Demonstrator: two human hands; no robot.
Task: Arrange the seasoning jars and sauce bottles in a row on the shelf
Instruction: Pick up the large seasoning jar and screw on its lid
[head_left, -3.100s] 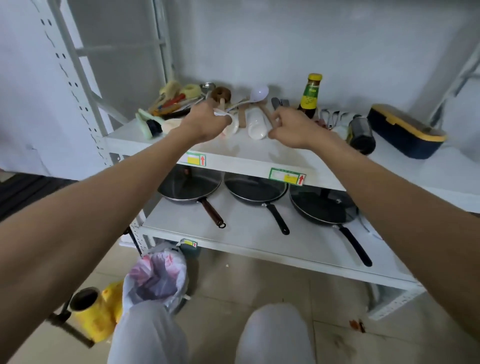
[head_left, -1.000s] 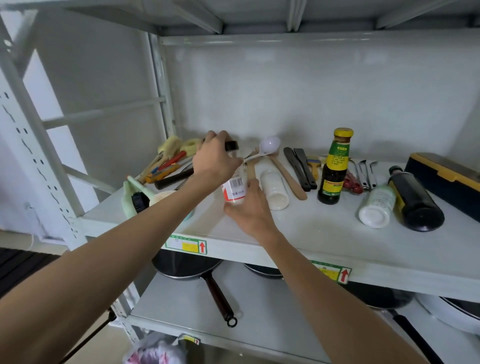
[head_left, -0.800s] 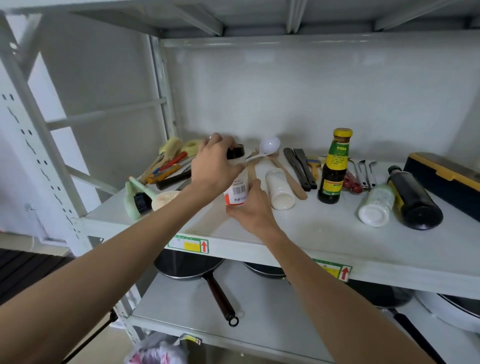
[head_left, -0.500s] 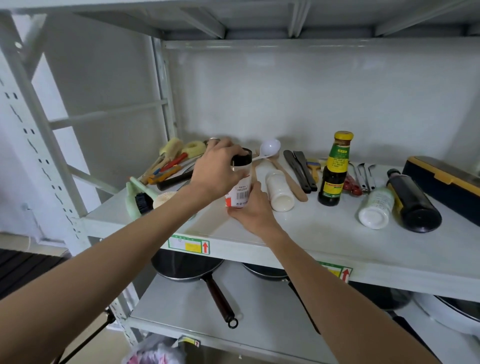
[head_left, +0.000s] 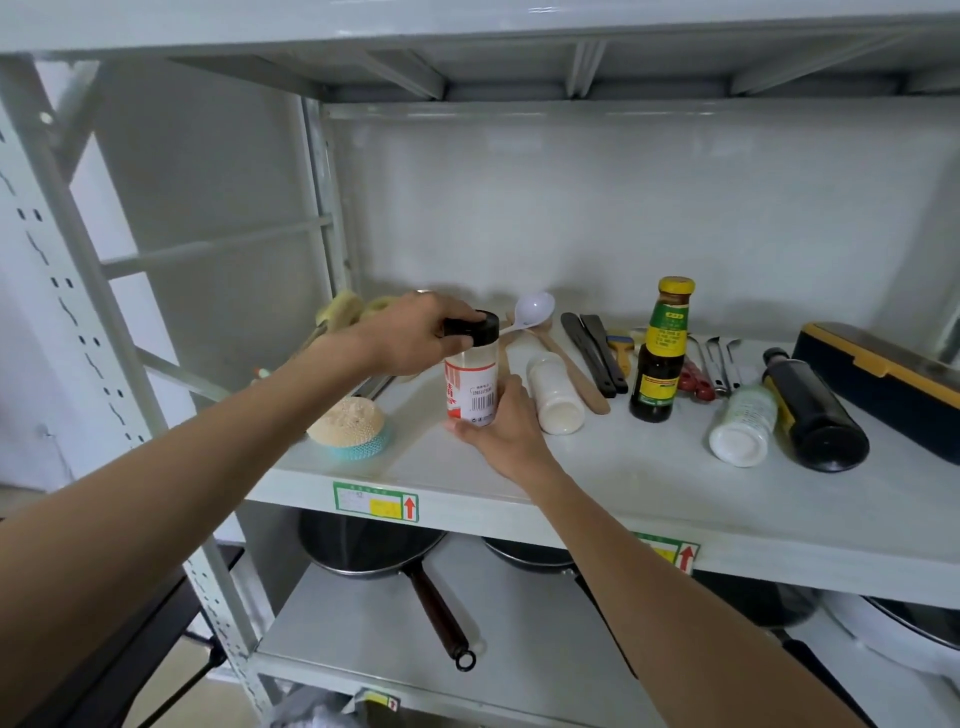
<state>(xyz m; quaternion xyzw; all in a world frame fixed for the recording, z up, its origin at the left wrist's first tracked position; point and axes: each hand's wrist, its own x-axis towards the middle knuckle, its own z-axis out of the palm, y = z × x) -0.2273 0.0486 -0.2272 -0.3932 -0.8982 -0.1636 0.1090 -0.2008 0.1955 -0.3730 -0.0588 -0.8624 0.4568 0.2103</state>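
Observation:
A seasoning jar (head_left: 471, 387) with a black cap and a red and white label stands upright on the white shelf (head_left: 649, 478). My left hand (head_left: 415, 332) grips its cap from above. My right hand (head_left: 501, 431) cups its base from the front right. A white jar (head_left: 555, 400) lies on its side just right of it. A sauce bottle (head_left: 661, 353) with a yellow cap stands upright further right. Another white jar (head_left: 742, 426) and a dark bottle (head_left: 813, 410) lie on their sides at the right.
Behind the jars lie a white spoon (head_left: 532, 309), wooden spatulas, black utensils and metal tools. A round scrubber (head_left: 347, 422) and brushes sit at the left. A dark blue box (head_left: 883, 374) with a yellow rim is at the far right. Pans (head_left: 374, 545) rest on the lower shelf.
The black-capped jar went from tilted in my hands to upright on the shelf. My left hand moved onto its cap; my right hand stays at its base.

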